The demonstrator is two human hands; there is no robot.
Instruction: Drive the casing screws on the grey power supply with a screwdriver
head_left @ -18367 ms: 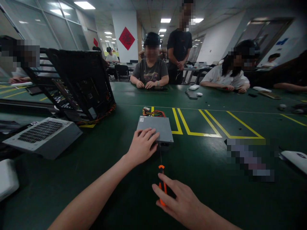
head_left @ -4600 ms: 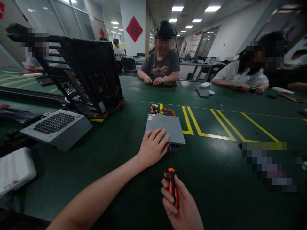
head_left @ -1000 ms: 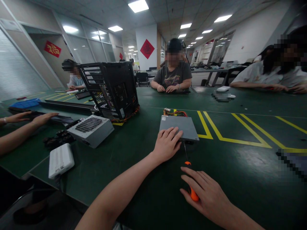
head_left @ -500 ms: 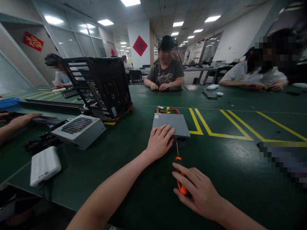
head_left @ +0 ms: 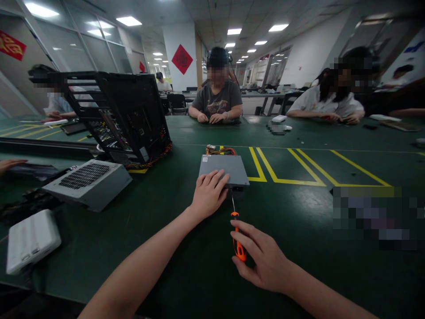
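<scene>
A flat grey power supply (head_left: 229,166) lies on the green table in front of me, its bundle of coloured wires (head_left: 224,151) behind it. My left hand (head_left: 210,190) rests on its top near the front left, fingers stretched out and lying flat. An orange and black screwdriver (head_left: 237,248) points away from me, its thin shaft reaching the power supply's near side, beside a black socket. Where the tip sits is too small to tell. My right hand (head_left: 265,259) holds the handle loosely at the right, thumb and fingertips against it.
Left stand a second power supply (head_left: 89,181), an open black computer case (head_left: 122,115) and a white power strip-like box (head_left: 33,241). Another person's hand (head_left: 11,165) shows at the left edge. People sit across the table. A blurred patch (head_left: 375,217) lies right.
The whole view has swung a little to the right, so everything sits further left. My left hand stays on the power supply; the screwdriver handle has turned slightly in my right hand.
</scene>
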